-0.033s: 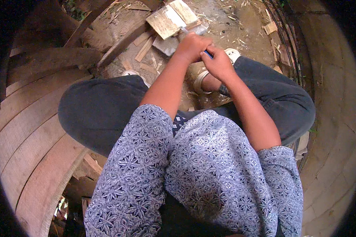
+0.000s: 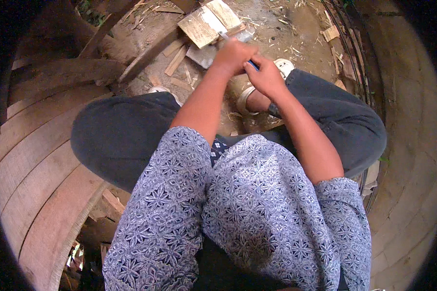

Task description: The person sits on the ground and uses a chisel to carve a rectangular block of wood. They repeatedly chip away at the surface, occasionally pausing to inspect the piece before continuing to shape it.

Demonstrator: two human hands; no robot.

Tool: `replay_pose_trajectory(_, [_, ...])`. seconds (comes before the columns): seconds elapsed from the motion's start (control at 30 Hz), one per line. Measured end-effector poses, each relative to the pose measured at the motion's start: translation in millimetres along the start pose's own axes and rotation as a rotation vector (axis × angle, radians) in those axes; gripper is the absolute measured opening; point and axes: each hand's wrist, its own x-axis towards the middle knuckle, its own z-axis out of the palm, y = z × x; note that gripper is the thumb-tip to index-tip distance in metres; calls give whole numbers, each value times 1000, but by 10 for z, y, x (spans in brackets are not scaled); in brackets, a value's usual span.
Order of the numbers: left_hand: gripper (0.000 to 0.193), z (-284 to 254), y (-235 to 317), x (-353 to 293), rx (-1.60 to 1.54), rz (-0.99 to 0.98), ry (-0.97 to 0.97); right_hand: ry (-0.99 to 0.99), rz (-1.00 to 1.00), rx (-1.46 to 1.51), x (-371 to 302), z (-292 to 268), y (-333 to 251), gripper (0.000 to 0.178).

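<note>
My left hand point(image 2: 234, 57) is closed round the front part of a tool whose blue handle point(image 2: 253, 65) shows between my hands. A narrow, pale grey end of it point(image 2: 223, 35) sticks out past my left fingers; its exact kind is hidden. Behind it, my right hand point(image 2: 266, 76) grips the handle's rear. The pale end reaches the near edge of a light wooden block point(image 2: 197, 30), beside a second piece of wood point(image 2: 224, 13). A bright white patch lies between them. Whether the tool touches the wood, I cannot tell.
Under the wood lies a grey slab point(image 2: 202, 56). Offcuts point(image 2: 175, 61) and shavings litter the dirt floor. Curved planks point(image 2: 48, 179) rise on the left. Dark cables point(image 2: 357, 53) run along the right, beside a pale paved strip point(image 2: 408, 121). My bent legs frame the work spot.
</note>
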Motion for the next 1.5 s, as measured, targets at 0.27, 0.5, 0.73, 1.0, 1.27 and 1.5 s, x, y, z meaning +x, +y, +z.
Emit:
replay_pose_trajectory(0.27, [10,-196,-175,26,69,39,170,-36,97,-9,212,86,-210,34])
replay_pose_trajectory(0.5, [11,-24,184,122,-39,102,146,41,101,83,-107,-202,-43,33])
replay_pose_trajectory(0.73, [11,33,212,10,-85,84,183,-41,65,57,-107,-181,28,31])
replay_pose_trajectory(1.0, [12,61,197,-7,-41,16,153,-118,163,-69,-84,-234,-141,31])
replay_pose_trajectory(1.27, [14,-23,98,52,-3,-6,48,-122,154,5,32,-162,-72,32])
replay_pose_trajectory(1.5, [14,58,-54,73,42,25,66,-94,72,24,119,-81,122,33])
